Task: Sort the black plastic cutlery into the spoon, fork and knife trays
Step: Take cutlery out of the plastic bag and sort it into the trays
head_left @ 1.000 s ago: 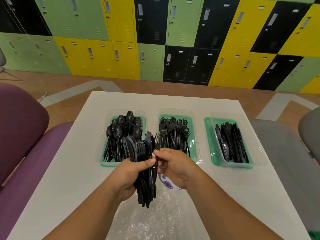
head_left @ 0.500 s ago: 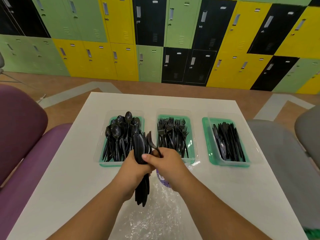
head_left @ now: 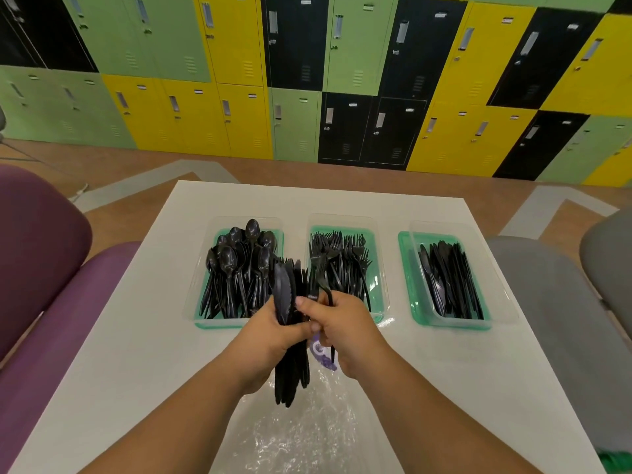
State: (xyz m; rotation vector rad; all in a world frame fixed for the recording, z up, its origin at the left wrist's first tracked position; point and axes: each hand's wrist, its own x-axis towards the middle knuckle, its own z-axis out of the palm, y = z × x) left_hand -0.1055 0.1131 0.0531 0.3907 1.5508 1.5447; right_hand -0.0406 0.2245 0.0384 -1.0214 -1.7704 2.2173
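My left hand [head_left: 270,340] grips an upright bundle of black plastic cutlery [head_left: 290,367] above the near middle of the white table [head_left: 136,354]. My right hand [head_left: 349,330] pinches a single black fork [head_left: 321,285], its tines pointing up toward the fork tray. Three green trays stand in a row behind my hands: the spoon tray [head_left: 219,325] at left, the fork tray [head_left: 378,268] in the middle, the knife tray [head_left: 408,285] at right. Each tray holds a heap of its own kind of cutlery.
A crumpled clear plastic bag [head_left: 301,436] with a purple label [head_left: 321,354] lies on the table under my hands. A purple chair [head_left: 37,275] stands at the left, grey chairs [head_left: 561,319] at the right. Coloured lockers [head_left: 307,73] line the far wall.
My right hand has drawn the fork out of the bundle and shifted a little to the right. The bundle in my left hand has stayed about where it was.
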